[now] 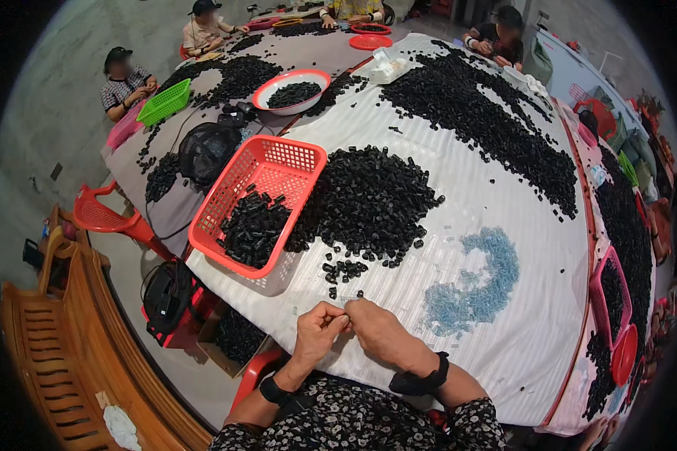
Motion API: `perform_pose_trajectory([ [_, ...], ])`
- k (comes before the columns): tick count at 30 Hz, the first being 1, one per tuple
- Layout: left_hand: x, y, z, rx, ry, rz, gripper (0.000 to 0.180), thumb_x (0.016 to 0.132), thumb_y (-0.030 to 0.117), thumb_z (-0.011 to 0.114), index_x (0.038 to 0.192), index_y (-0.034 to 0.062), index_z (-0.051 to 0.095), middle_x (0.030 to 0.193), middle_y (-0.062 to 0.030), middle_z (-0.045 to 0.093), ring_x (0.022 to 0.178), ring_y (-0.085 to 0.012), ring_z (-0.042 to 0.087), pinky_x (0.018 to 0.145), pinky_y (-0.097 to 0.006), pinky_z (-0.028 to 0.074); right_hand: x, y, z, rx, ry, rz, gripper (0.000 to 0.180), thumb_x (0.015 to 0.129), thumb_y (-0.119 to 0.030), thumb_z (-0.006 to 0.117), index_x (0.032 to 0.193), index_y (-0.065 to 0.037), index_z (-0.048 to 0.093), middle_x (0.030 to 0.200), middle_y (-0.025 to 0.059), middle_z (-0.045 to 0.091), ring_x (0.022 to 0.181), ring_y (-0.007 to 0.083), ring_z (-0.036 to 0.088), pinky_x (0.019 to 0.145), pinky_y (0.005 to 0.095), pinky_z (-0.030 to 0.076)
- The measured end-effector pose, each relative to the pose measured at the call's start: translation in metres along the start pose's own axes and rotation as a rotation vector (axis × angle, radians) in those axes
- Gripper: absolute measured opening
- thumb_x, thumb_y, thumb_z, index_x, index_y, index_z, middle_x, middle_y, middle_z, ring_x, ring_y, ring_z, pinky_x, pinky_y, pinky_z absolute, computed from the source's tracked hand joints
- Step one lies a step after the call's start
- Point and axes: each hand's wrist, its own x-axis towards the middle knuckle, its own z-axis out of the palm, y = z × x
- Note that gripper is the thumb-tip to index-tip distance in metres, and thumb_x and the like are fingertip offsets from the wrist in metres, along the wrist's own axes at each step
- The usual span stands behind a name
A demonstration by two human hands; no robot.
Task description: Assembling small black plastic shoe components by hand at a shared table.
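My left hand (320,331) and my right hand (376,327) meet at the near edge of the table (504,225), fingertips pinched together on a small piece (347,316) that I can barely make out. A few loose small black parts (344,270) lie just beyond my fingers. Behind them spreads a big heap of small black parts (372,199). To its left a red plastic basket (259,199) holds more black parts. A patch of small pale blue pieces (478,282) lies to the right of my hands.
A long band of black parts (481,113) crosses the far table. A white and red bowl (292,90) and a green basket (164,101) stand further back. Several other people sit around the far end. A red chair (105,218) and a wooden bench (53,338) stand at left.
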Motion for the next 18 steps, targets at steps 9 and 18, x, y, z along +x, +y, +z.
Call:
perform_pose_trajectory([
  [9, -0.002, -0.015, 0.006, 0.043, 0.171, 0.001, 0.008, 0.081, -0.001, 0.064, 0.074, -0.0015, 0.059, 0.064, 0.0015, 0.058, 0.056, -0.0023, 0.049, 0.049, -0.017, 0.038, -0.002, -0.004, 0.012, -0.354, 0.063, -0.117, 0.047, 0.07, -0.01, 0.062, 0.11, 0.008, 0.045, 0.079, 0.0112, 0.049, 0.072, 0.0233, 0.055, 0.062, 0.0303, 0.048],
  [18, -0.008, -0.02, 0.013, 0.015, 0.256, -0.016, 0.011, 0.081, -0.002, 0.063, 0.072, -0.0002, 0.057, 0.063, 0.002, 0.056, 0.056, -0.0022, 0.047, 0.048, -0.018, 0.039, -0.006, -0.002, 0.034, -0.39, 0.148, -0.058, 0.041, 0.067, -0.007, 0.062, 0.103, 0.005, 0.047, 0.071, 0.0115, 0.048, 0.065, 0.0254, 0.055, 0.054, 0.034, 0.046],
])
